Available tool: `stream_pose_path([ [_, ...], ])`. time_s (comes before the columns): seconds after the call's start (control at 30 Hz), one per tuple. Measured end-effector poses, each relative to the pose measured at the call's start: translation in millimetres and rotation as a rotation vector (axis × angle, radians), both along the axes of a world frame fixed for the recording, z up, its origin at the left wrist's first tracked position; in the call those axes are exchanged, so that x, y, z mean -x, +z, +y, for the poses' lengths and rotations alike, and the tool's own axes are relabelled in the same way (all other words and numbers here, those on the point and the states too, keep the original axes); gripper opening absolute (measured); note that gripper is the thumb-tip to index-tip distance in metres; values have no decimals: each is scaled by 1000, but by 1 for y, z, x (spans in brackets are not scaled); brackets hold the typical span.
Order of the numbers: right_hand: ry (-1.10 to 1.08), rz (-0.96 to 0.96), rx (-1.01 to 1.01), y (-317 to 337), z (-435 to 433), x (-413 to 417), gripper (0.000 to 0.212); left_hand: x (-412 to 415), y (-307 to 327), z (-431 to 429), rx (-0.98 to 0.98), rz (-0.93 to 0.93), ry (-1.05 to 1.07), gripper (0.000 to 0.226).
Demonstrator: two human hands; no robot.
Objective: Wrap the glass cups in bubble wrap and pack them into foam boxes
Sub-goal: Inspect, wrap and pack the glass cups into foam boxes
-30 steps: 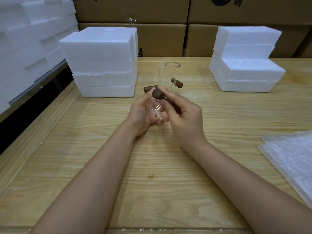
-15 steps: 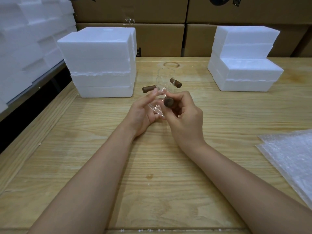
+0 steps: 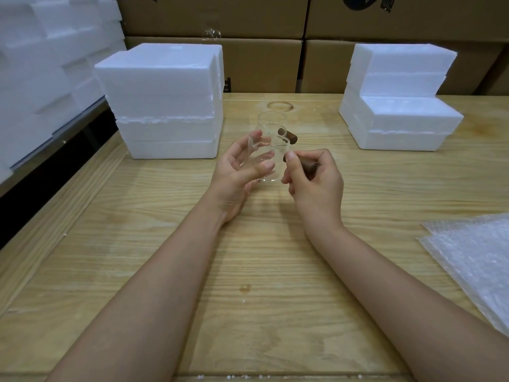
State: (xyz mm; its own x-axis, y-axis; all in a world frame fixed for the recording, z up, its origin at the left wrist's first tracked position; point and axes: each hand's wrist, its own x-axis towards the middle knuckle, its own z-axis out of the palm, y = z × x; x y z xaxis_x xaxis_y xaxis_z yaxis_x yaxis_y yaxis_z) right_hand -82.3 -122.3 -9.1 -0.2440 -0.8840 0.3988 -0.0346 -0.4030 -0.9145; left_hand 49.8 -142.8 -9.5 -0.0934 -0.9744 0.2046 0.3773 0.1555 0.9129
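Note:
I hold a clear glass cup (image 3: pixel 271 172) upright just above the wooden table (image 3: pixel 248 257). My right hand (image 3: pixel 314 180) grips its brown wooden handle (image 3: pixel 308 165). My left hand (image 3: pixel 239 169) lies against the cup's left side with loosely spread fingers and the thumb on the glass. Right behind stands a second glass cup (image 3: pixel 271 125) with a brown handle (image 3: pixel 288 135). Bubble wrap (image 3: pixel 473 260) lies flat at the table's right edge.
A stack of white foam boxes (image 3: pixel 165 100) stands at the back left and a stepped stack (image 3: pixel 399 117) at the back right. Brown cartons (image 3: pixel 261 64) line the far wall. More foam blocks (image 3: pixel 41 64) are piled on the left beyond the table.
My right hand has swung the handle from the front over to the right, turning the cup upright. My left hand has opened from around the cup.

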Motion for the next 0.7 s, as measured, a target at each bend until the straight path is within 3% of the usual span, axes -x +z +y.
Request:
stream_pose_path([
  [0.3,102,-299,-261,3,-9,4,20,7,-3,2,106,-193,145,71],
  [0.43,94,-275,-334,1,-12,5,23,8,-5,1,213,-357,229,74],
  [0.6,73,-286,-377,2,-15,7,20,11,-6,1,275,-472,273,93],
  [0.7,68,-301,-381,3,-14,8,18,13,-8,0,284,-497,283,87],
])
